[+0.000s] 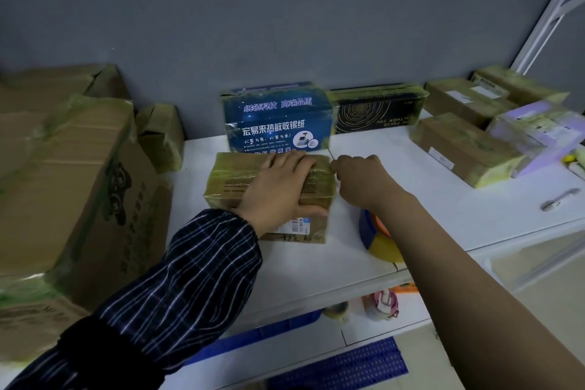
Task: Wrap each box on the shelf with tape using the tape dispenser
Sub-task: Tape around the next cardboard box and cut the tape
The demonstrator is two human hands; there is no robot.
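A small brown cardboard box [234,180] wrapped in yellowish tape sits in the middle of the white shelf [427,199]. My left hand [278,187] lies on top of it, fingers spread over the far edge and thumb down its near side. My right hand [364,180] is curled just right of the box, pinching something thin at the box's right edge; what it pinches is too small to tell. The tape dispenser [376,237], blue with an orange core and a yellowish roll, rests on the shelf partly under my right forearm.
A blue printed box [278,117] and a black box [380,111] stand behind, both taped. Taped brown boxes [465,149] lie at the right, large cartons [72,184] at the left. A white handle-like tool [560,198] lies near the right front edge. Blue crates [348,364] are below.
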